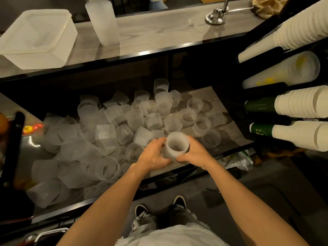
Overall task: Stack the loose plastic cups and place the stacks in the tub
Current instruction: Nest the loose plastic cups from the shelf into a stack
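Several loose frosted ribbed plastic cups [134, 119] lie scattered over the lower counter. Above its front edge I hold a short stack of these cups [176, 146], mouth facing up. My left hand [154, 157] grips the stack from the left and my right hand [195, 155] from the right. The white translucent tub [35, 38] sits on the upper shelf at the far left. A tall finished stack of cups [103, 23] stands upright on that shelf just right of the tub, outside it.
Sleeves of white paper cups [301, 103] poke out of a black rack on the right. A metal stand [217, 15] sits on the upper shelf. A black rack [14, 139] with red and yellow items stands at the left. My shoes show below.
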Motion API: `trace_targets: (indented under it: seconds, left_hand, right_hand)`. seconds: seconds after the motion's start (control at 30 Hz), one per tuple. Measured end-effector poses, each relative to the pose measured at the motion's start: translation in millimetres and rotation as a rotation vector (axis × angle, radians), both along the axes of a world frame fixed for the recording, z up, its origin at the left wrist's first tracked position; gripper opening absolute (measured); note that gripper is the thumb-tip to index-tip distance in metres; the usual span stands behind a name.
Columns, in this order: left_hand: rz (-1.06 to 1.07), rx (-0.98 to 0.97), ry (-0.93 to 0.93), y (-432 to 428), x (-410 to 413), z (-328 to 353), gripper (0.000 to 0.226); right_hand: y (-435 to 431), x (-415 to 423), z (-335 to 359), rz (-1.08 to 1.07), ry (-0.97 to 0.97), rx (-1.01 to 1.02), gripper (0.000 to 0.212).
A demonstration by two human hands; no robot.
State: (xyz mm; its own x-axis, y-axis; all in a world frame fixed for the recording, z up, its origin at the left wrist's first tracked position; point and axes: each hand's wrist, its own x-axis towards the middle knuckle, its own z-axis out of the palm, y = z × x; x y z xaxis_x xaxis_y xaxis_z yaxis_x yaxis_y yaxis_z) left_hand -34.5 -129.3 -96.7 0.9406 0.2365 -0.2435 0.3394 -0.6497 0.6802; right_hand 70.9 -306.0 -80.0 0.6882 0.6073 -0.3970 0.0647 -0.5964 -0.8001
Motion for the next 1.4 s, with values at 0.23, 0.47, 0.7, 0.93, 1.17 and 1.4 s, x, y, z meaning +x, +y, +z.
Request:
trace_targets:
  seconds: [0.23,0.47,0.7,0.93,1.17,1.4]
  left_hand:
    - [0.425,-0.126,0.052,18.4,-5.2,12.8,0.031]
    - [0.715,-0.300,0.181,37.1,-18.8,16.2,0.019]
    - [0.667,-0.399,0.222,40.4,-24.7,8.4,0.046]
    - [0.642,-0.297,0.217,36.0,-18.3,21.7,0.044]
    - [0.559,-0.263,0.262,32.4,3.2,28.2,0.031]
    - [0.660,-0.526,0.352,20.3,21.7,26.8,0.037]
  right_hand:
    - [19.6,-6.3,20.4,0.046,0.017,0.141,0.079]
    - [48.6,-24.1,11.7,0.164,-0.061,0.101,0.072]
    - [56.1,-27.6,-3.6,0.257,-0.127,-0.078,0.079]
    - [50.2,-23.8,-15.1,0.273,-0.108,-0.168,0.094]
    - [39.1,-9.0,-12.0,0.201,-0.054,-0.204,0.083]
    - [19.9,7.2,-9.7,0.125,0.003,-0.221,0.075]
